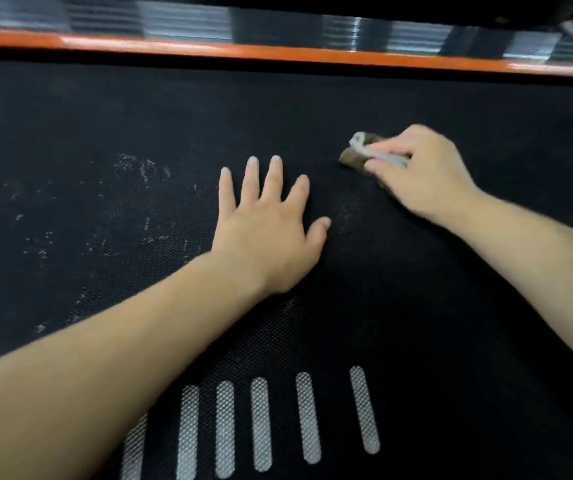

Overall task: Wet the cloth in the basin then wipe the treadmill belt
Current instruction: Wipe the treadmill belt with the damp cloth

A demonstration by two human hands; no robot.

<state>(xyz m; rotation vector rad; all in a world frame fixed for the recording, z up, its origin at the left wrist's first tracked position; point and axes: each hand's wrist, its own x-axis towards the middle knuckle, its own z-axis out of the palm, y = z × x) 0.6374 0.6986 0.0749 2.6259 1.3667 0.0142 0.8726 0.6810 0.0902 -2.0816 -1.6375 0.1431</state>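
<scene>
The black treadmill belt (416, 306) fills almost the whole view. Its surface has a fine woven texture. On the near part of the belt there is a row of white dotted stripes (307, 417), side by side, each one a little tilted. On the left part of the belt there are pale, dusty marks (139, 168) scattered over the dark surface. Along the far edge of the belt runs an orange strip (278, 53), and behind it lies a dark side rail with grey ribbed patches (181, 22).

The left hand (271, 230) lies flat on the belt near the middle of the view, palm down. Its fingers are spread wide and it holds nothing. The bare forearm reaches in from the near left corner.

The right hand (423, 171) is farther and to the right, well apart from the left hand. It is closed on the cloth (361, 154) and presses it onto the belt. The cloth is small and bunched; it looks brown with a whitish part on top. It sticks out on the left side of the fingers, and the rest is hidden under the hand. The thumb and the fingers pinch it from above. This hand is a little blurred, so the fine folds of the cloth cannot be told. The right forearm comes in from the right edge.
</scene>
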